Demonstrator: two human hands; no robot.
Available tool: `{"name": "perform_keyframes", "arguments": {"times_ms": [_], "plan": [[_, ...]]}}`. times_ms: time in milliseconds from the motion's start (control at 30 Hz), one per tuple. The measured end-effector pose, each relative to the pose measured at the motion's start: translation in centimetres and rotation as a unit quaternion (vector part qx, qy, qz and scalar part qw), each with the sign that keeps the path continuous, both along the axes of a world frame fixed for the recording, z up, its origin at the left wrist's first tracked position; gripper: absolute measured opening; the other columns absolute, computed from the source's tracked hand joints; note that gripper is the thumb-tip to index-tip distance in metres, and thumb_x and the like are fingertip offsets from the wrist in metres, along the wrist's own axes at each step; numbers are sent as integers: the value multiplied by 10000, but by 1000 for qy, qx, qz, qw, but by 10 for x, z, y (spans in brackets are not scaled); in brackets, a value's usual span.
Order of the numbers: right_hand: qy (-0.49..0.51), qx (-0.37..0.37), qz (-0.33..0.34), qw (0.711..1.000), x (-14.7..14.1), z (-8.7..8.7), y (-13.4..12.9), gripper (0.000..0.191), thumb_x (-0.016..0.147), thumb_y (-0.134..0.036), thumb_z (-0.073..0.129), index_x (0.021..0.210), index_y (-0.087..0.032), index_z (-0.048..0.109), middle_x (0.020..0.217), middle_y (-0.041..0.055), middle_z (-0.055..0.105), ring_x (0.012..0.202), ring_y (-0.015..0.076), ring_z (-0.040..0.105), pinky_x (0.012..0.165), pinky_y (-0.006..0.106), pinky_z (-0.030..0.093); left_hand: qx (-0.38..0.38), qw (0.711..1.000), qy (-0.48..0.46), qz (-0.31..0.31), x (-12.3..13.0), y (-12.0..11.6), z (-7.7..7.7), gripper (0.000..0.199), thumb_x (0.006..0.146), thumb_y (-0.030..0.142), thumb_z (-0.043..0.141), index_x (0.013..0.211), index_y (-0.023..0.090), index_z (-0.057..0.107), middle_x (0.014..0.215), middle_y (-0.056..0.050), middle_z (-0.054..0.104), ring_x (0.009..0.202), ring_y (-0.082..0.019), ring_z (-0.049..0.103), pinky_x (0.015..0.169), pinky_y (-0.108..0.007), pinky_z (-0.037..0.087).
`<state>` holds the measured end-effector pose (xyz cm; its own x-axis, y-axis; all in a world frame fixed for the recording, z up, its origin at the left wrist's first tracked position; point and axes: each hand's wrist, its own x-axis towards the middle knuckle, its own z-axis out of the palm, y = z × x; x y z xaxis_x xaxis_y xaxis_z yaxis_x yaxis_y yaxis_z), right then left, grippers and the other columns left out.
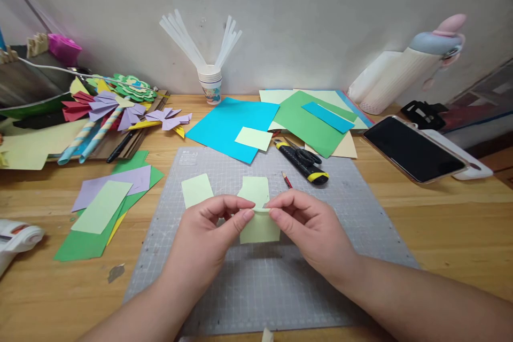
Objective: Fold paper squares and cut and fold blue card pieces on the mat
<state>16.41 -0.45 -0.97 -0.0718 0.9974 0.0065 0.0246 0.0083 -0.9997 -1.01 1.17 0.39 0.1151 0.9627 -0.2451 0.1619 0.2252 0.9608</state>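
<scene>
Over the middle of the grey cutting mat (256, 288), both hands meet on a small piece of pale green paper (259, 227). The left hand (210, 235) pinches its upper edge between thumb and forefinger, and the right hand (308, 227) pinches the same edge just beside it, so the fingertips nearly touch. The paper hangs below the fingers, slightly above the mat. Behind the hands, two more pale green pieces lie on the mat: a plain rectangle (196, 189) to the left and a notched piece (255, 190) partly hidden by the fingers. A red pencil (286, 179) lies just right of them. At the mat's far edge rest a black and yellow utility knife (306, 168) and black scissors (306, 156), touching each other. Beyond, on the wooden tabletop (441, 214), a blue sheet (230, 125) carries another pale green slip (254, 138). A phone (414, 148) lies to the right, and green and lilac sheets (108, 203) lie to the left. A paper cup (210, 84) of white strips stands at the wall.
</scene>
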Motion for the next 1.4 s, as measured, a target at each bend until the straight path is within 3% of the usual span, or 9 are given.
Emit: {"name": "perform_keyframes", "arguments": {"times_ms": [100,267,400,600,1067,1233,1400], "plan": [[19,-26,21,999,0,-3,0,126,810,-326,644,849,-207,659,770,19,668,668,140,607,571,247,494,37,999,36,-15,1,-2,0,113,731,352,721,772,247,735,752,6,689,733,-148,571,676,-265,436],[2,-30,20,999,-1,-3,0,128,808,-323,640,779,-201,666,708,11,665,635,135,593,565,244,481,84,993,74,-27,1,-3,0,118,726,349,719,800,259,740,767,7,693,749,-161,577,707,-286,444],[-27,-23,7,999,0,-2,0,140,802,-332,630,771,-202,672,671,8,652,596,135,575,529,243,465,59,996,69,-26,1,-2,0,207,716,404,721,851,249,746,781,-8,705,732,-164,582,677,-280,454],[-17,-23,11,1000,0,-2,0,127,799,-321,641,775,-202,677,682,7,663,609,134,594,536,240,480,16,999,41,-15,3,-1,4,157,711,386,724,742,234,743,735,-6,715,705,-154,596,645,-254,453],[2,-23,13,1000,-2,-1,1,98,787,-297,652,768,-203,675,696,8,683,617,134,614,543,242,498,20,999,25,-29,2,0,-1,155,727,373,716,759,222,730,739,-14,700,692,-151,579,621,-257,445],[2,-37,4,999,0,-1,2,117,781,-311,650,768,-197,676,671,3,657,587,125,581,515,232,466,22,999,27,-35,1,0,-5,209,725,392,719,850,224,722,692,5,637,658,-129,537,613,-245,431],[7,-35,1,999,0,-1,3,109,783,-303,649,762,-198,666,667,-1,643,588,122,567,523,233,456,5,999,28,-36,2,-1,1,226,734,426,697,803,211,712,719,-7,666,673,-138,549,613,-247,426]]}}
